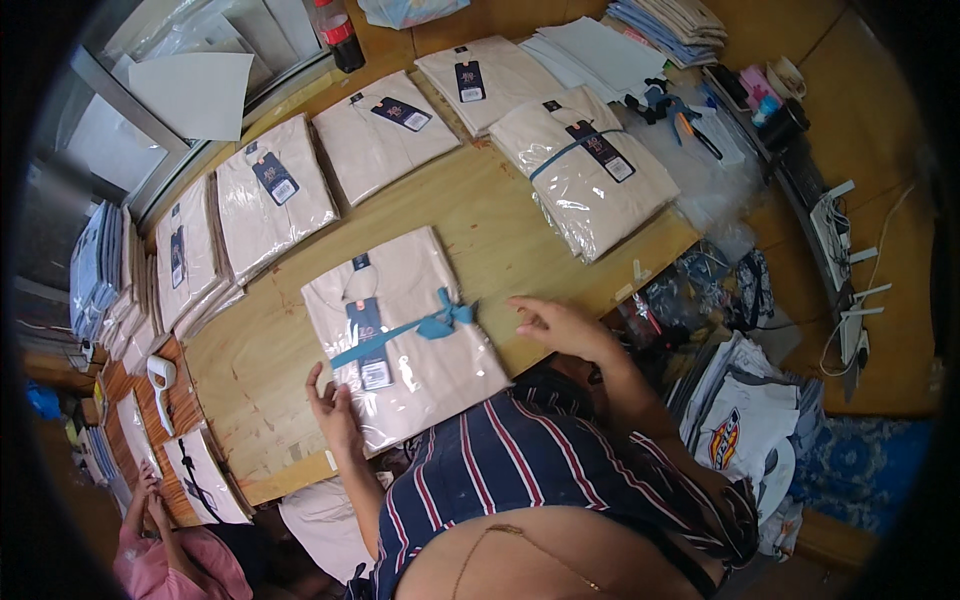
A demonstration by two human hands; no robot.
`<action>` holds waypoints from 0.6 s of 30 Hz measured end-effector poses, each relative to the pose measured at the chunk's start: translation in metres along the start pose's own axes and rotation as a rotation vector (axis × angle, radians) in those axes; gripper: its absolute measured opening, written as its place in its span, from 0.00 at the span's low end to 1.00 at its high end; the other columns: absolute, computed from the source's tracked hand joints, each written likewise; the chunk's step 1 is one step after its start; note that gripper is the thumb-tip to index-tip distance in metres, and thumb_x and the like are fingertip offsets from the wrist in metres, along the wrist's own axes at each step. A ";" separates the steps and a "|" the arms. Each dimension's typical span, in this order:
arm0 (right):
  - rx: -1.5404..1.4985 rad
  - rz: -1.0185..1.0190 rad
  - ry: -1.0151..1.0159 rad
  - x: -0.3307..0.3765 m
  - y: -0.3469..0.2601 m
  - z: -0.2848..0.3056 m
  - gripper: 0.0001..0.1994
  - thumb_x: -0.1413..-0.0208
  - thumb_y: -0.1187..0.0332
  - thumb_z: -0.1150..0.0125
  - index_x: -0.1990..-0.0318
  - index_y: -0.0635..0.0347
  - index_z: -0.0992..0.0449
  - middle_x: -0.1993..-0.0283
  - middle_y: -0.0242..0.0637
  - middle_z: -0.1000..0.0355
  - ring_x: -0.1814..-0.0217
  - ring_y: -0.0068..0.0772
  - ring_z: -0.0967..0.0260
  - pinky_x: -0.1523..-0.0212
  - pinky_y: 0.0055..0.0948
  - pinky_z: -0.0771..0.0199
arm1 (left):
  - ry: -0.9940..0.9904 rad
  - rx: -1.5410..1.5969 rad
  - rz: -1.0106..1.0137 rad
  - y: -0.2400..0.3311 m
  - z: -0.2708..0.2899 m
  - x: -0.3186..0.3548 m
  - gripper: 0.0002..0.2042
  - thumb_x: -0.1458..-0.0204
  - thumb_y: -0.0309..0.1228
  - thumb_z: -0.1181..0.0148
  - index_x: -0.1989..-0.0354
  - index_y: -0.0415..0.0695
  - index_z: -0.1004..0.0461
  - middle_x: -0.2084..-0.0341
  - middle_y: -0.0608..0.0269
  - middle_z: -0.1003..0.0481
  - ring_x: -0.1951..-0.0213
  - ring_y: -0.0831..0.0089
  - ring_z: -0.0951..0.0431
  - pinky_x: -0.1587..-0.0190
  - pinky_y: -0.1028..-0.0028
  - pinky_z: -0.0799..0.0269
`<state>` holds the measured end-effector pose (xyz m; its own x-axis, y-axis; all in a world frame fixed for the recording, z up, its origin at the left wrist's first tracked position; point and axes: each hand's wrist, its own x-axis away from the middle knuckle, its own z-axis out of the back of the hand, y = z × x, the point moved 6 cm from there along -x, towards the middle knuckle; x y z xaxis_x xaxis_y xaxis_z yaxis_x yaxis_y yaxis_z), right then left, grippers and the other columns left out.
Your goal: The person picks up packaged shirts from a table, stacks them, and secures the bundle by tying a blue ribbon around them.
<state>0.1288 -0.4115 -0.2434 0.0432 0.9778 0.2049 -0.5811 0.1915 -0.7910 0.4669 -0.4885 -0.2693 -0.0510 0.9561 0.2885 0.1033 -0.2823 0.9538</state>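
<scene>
1. Bagged shirt (405,335): cream, folded, in clear plastic, flat at the near middle of the wooden bench (500,225); a dark rectangular tag (368,345) lies on its front.
2. Ribbon (420,330): teal, crossing the bagged shirt slantwise, bow at its right edge.
3. Left hand (335,410): flat on the lower left corner of the bagged shirt, fingers spread, grip wide, holding nothing.
4. Right hand (560,325): palm down just right of the bow, fingers extended; grip wide, empty.
5. Other bagged shirts: five single cream packs in an arc along the far side, each with a dark tag; the rightmost pack (590,180) carries a teal band.
6. Second person's hands (150,505): lower left, at another pack.
</scene>
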 end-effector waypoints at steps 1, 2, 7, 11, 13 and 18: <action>0.009 -0.015 0.039 0.003 0.003 0.014 0.21 0.56 0.62 0.47 0.52 0.55 0.38 0.72 0.44 0.32 0.70 0.40 0.34 0.69 0.31 0.35 | 0.045 0.031 -0.040 0.005 0.005 -0.003 0.23 0.57 0.13 0.57 0.51 0.48 0.44 0.74 0.66 0.36 0.75 0.83 0.37 0.75 0.86 0.41; 0.013 -0.029 0.068 0.006 0.007 0.027 0.20 0.56 0.63 0.47 0.52 0.55 0.37 0.72 0.43 0.31 0.71 0.38 0.34 0.69 0.30 0.35 | 0.087 0.031 -0.052 0.004 0.023 -0.006 0.24 0.58 0.12 0.58 0.51 0.48 0.43 0.77 0.68 0.36 0.78 0.84 0.40 0.77 0.87 0.43; -0.113 -0.129 0.268 0.023 0.033 0.116 0.18 0.54 0.70 0.47 0.53 0.56 0.36 0.72 0.33 0.33 0.71 0.20 0.37 0.69 0.20 0.36 | 0.254 -0.260 -0.151 0.016 0.118 -0.007 0.22 0.56 0.15 0.57 0.52 0.49 0.42 0.78 0.69 0.34 0.80 0.87 0.43 0.80 0.88 0.49; 0.143 -0.122 0.588 0.025 0.053 0.199 0.16 0.54 0.69 0.48 0.55 0.55 0.33 0.72 0.38 0.31 0.72 0.28 0.35 0.68 0.24 0.35 | 0.512 -1.016 -0.481 0.031 0.193 0.006 0.23 0.58 0.18 0.52 0.50 0.42 0.45 0.63 0.52 0.35 0.61 0.66 0.35 0.57 0.72 0.41; 0.212 -0.168 0.651 0.023 0.071 0.233 0.16 0.53 0.66 0.48 0.56 0.58 0.34 0.70 0.41 0.31 0.68 0.30 0.34 0.66 0.25 0.35 | 0.567 -1.180 -0.408 0.070 0.135 0.020 0.25 0.61 0.19 0.48 0.50 0.38 0.45 0.55 0.48 0.40 0.51 0.55 0.42 0.48 0.66 0.51; 0.296 -0.255 0.674 -0.041 0.110 0.288 0.20 0.51 0.58 0.51 0.55 0.63 0.35 0.64 0.44 0.32 0.61 0.33 0.35 0.59 0.27 0.38 | 0.381 -1.476 -0.495 0.050 0.054 0.025 0.29 0.65 0.31 0.42 0.50 0.42 0.44 0.52 0.50 0.42 0.50 0.53 0.42 0.51 0.64 0.45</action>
<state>-0.1708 -0.4548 -0.1728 0.6341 0.7654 -0.1099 -0.6757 0.4795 -0.5599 0.5245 -0.4745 -0.2188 -0.0426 0.9616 -0.2710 -0.9910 -0.0063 0.1336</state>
